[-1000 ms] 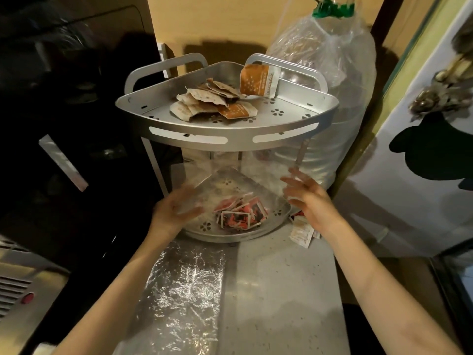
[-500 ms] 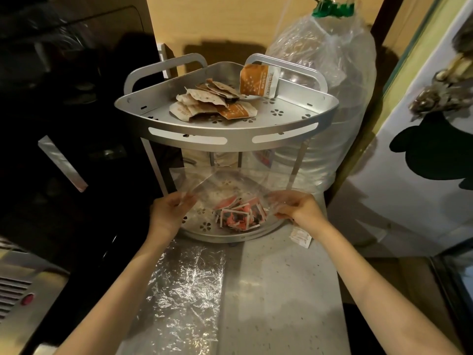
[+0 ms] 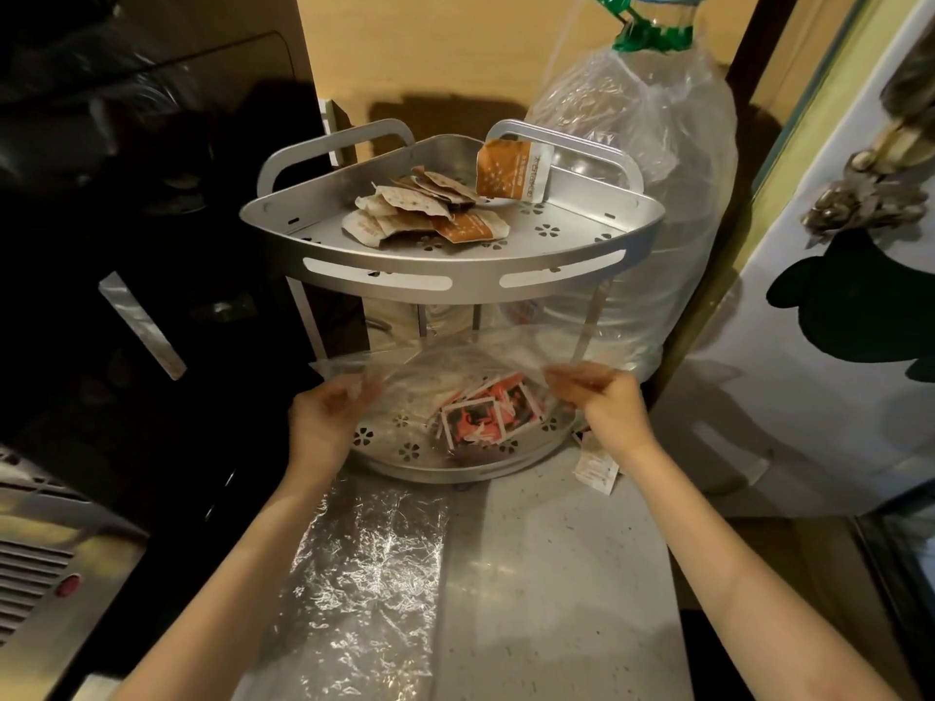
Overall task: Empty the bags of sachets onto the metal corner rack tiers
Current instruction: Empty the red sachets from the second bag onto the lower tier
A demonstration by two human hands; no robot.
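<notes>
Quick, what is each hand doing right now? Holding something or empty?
Left hand: grip pinched on one side of the clear plastic bag.
Right hand: grip pinched on the bag's other side.

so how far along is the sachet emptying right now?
Done: orange and beige sachets lie on the top tier of the silver metal corner rack; red and white sachets lie on its bottom tier.
In hand: left hand and right hand each pinch an edge of a clear plastic bag, which looks empty.
Left: one white sachet lies on the grey countertop beside the rack.
</notes>
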